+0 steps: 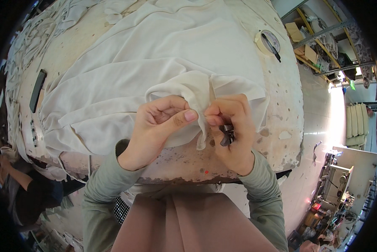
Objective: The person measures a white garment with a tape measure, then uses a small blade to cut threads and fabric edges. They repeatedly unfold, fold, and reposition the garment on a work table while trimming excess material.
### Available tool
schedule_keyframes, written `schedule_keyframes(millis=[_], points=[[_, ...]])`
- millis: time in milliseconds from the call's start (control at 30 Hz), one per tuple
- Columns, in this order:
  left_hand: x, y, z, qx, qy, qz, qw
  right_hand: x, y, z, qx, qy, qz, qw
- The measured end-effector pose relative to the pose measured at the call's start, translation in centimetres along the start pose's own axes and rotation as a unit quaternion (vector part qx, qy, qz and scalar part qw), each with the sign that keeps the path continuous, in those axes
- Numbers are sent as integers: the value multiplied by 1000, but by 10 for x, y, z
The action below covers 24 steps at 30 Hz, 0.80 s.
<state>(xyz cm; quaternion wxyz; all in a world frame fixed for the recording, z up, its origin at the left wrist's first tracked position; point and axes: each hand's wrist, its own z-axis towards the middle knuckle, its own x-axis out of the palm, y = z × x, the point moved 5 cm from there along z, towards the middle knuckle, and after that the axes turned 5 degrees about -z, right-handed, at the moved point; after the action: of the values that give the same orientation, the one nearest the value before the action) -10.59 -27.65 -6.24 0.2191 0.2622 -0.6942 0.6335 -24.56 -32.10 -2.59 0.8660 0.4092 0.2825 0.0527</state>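
Note:
A white garment (163, 38) of thin cloth lies spread over the worktable, with its gathered edge bunched toward me. My left hand (157, 122) is closed, pinching a folded band of that cloth between thumb and fingers. Just beside it, my right hand (234, 130) is closed too, its thumb and fingertips pressed together at the cloth's edge. Whether a thread lies in that pinch is too small to tell. Tucked in the right palm is a small dark metal tool (227, 136), mostly hidden by the fingers.
The stained worktable (281, 101) carries a tape roll (262, 44) with a black pen (273, 50) at right. A dark phone-like slab (38, 90) lies at left. More white cloth (33, 33) is heaped far left. Another person (22, 189) sits at left; shelves (323, 38) stand at right.

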Motion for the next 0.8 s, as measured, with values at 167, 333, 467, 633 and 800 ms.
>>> schedule_keyframes(millis=[167, 333, 467, 633, 800], points=[[1, 1, 0, -9, 3, -17, 1000, -1, 2, 2, -14, -13, 23, 1000], [2, 1, -1, -20, 23, -2, 1000, -2, 2, -1, 1, -18, -17, 1000], [1, 2, 0, -35, 13, -40, 999, 0, -3, -3, 40, -11, -13, 999], [1, 4, 2, -28, -7, -66, 997, -3, -9, 5, 94, -22, -24, 995], [-3, -2, 5, 20, 4, -48, 999, -23, -12, 7, 160, -78, -10, 984]])
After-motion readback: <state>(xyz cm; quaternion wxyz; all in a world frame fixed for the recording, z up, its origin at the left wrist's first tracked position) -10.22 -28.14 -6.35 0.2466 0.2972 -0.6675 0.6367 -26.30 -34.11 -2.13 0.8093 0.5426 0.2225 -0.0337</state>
